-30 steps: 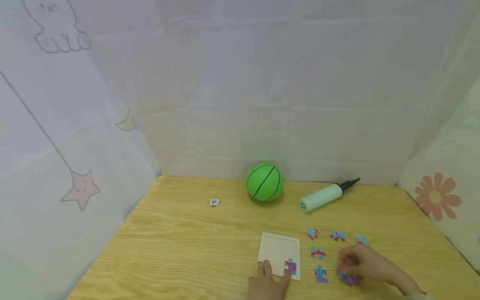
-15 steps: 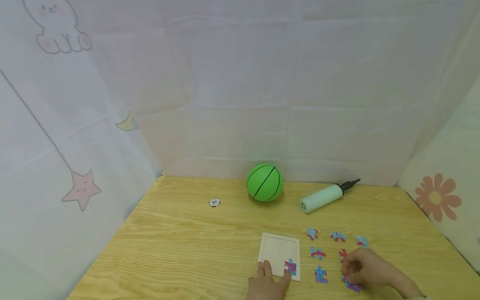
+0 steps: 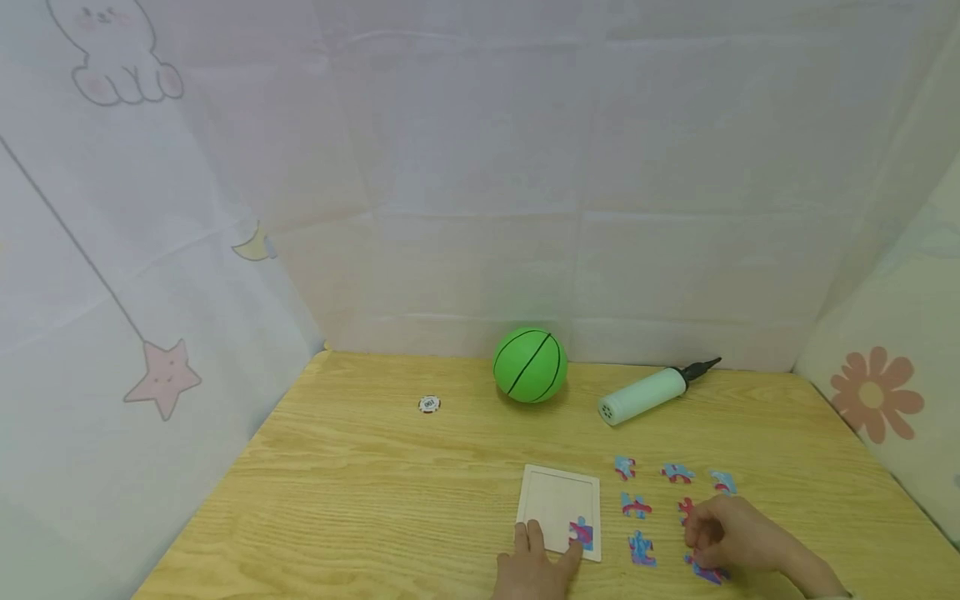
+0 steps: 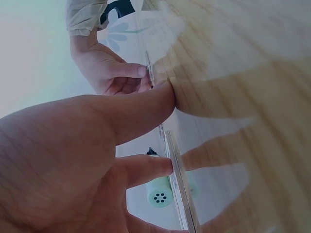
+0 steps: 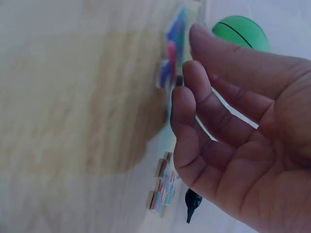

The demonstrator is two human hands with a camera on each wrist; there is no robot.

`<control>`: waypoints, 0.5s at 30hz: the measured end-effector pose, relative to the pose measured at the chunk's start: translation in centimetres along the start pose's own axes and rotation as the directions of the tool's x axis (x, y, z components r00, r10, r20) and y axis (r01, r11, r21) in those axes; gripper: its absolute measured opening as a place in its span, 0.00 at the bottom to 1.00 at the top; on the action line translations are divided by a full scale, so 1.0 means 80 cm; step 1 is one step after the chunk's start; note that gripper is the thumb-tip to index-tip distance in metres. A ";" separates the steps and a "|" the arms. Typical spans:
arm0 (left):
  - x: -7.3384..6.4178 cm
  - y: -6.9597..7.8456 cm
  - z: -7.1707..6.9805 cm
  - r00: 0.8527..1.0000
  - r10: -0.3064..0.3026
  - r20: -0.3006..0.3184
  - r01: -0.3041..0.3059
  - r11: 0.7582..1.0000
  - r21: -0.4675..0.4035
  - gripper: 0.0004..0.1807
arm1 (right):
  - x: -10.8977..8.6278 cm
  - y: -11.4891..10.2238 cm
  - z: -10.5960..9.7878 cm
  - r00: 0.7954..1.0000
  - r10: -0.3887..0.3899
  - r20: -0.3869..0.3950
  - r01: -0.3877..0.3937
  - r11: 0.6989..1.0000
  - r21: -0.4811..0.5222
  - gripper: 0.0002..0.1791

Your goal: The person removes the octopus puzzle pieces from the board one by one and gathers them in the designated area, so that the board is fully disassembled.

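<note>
My left hand (image 3: 532, 571) lies beside a pale wooden puzzle tray (image 3: 546, 493), fingertips resting on its near-left edge. Its thumb (image 4: 146, 109) is stretched out near the tray's front edge. One pink-and-blue jigsaw piece (image 3: 581, 532) lies in the tray's near-right corner. Off to the right, my right hand (image 3: 731, 535) bends over a purple-blue jigsaw piece (image 3: 707, 571), its thumb and curled fingertips at that piece's edge. The same jigsaw piece (image 5: 176, 48) shows by the fingertips in the right wrist view. Its contact with the fingers is partly hidden.
Several jigsaw pieces lie between the hands and behind the right hand, among them a blue one (image 3: 641, 548) and a red one (image 3: 685, 510). Farther back are a green ball (image 3: 529, 365), a pale green hand pump (image 3: 643, 396) and a poker chip (image 3: 429, 404).
Over the last second my right hand and the purple-blue jigsaw piece have shifted slightly right, uncovering a red piece and the far-right blue one. The left hand and tray have stayed put.
</note>
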State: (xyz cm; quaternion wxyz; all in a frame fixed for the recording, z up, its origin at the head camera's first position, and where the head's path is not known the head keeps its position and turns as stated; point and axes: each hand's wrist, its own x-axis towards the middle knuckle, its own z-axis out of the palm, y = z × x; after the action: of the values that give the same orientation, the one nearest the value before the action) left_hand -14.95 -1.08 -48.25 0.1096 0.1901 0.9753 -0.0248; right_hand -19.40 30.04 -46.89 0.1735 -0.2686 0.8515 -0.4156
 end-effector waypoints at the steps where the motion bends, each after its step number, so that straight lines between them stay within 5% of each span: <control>1: 0.000 0.000 0.000 1.000 0.000 0.007 0.000 1.000 -0.009 0.39 | 0.000 0.000 -0.001 1.000 0.007 -0.008 -0.007 1.000 0.005 0.06; 9: 0.003 0.000 -0.003 0.999 -0.020 0.045 0.022 0.999 -0.050 0.38 | 0.021 -0.018 0.004 0.979 -0.142 -0.148 0.117 0.979 -0.165 0.02; 15: 0.001 0.003 -0.005 1.000 -0.019 -0.007 0.018 0.997 -0.072 0.35 | 0.057 -0.049 0.022 0.980 -0.134 -0.148 0.107 0.978 -0.177 0.04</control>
State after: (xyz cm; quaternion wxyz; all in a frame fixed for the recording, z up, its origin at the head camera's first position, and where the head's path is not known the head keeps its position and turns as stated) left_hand -15.00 -0.80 -47.91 0.1122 0.1770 0.9777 0.0103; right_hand -20.89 24.25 -45.15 0.0558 -0.2995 0.8767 -0.3721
